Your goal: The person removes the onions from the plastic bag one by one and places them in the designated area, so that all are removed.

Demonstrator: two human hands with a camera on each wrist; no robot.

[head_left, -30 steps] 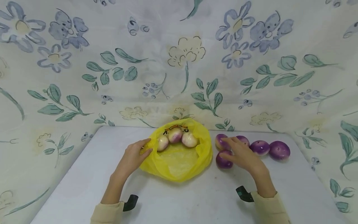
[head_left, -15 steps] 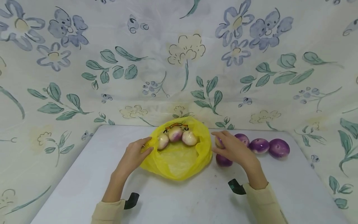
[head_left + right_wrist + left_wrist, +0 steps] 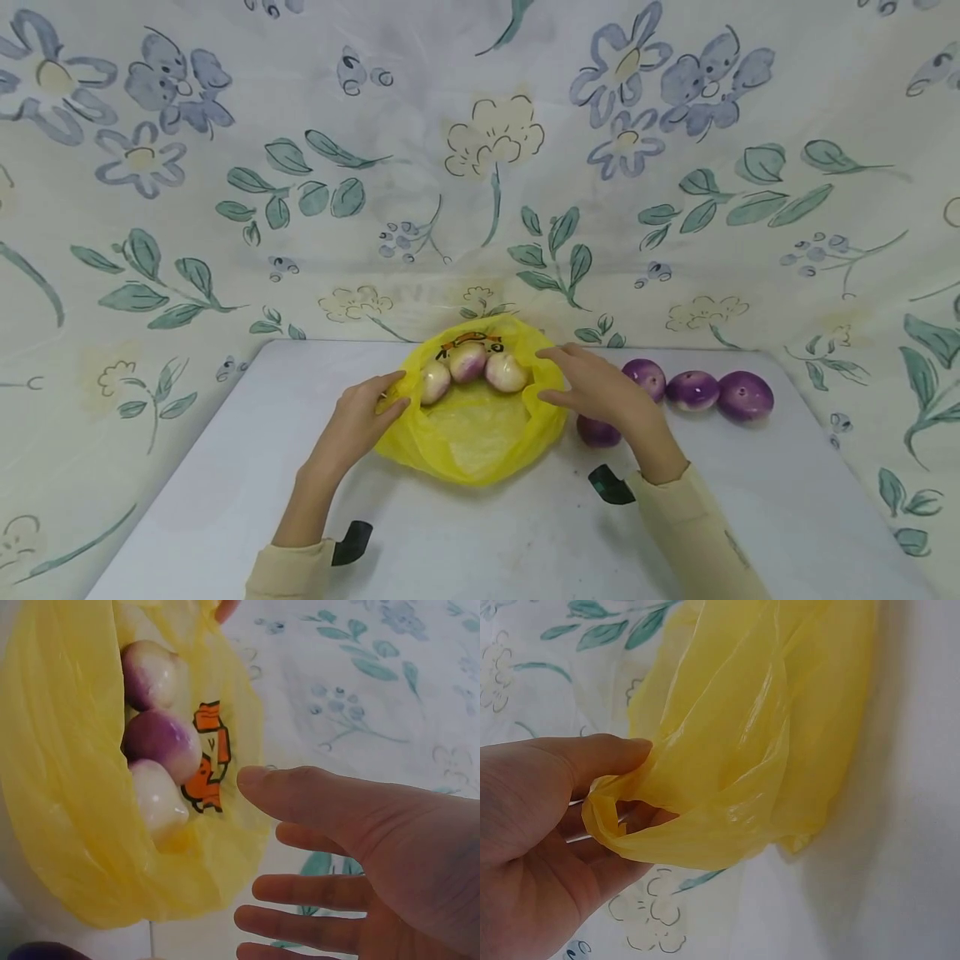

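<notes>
A yellow plastic bag (image 3: 480, 468) lies with its mouth spread toward me. Inside, along its back, sit three purple-and-white turnips (image 3: 468, 363), and an orange print shows behind them. My left hand (image 3: 360, 421) holds the bag's left edge; the left wrist view has the thumb (image 3: 619, 755) against the yellow film and the fingers behind it. At the bag's right edge hovers my right hand (image 3: 603, 387), fingers spread and nothing in them. A purple turnip (image 3: 598, 432) is partly covered by that hand.
Several more purple turnips (image 3: 693, 391) line up at the right on the white table (image 3: 480, 550). A floral cloth (image 3: 480, 225) hangs behind and at the sides. Black wrist mounts (image 3: 352, 543) stick out from both sleeves.
My right hand has moved left from over the two nearest loose turnips to the bag's right edge, now covering one of them. The left hand stays on the bag.
</notes>
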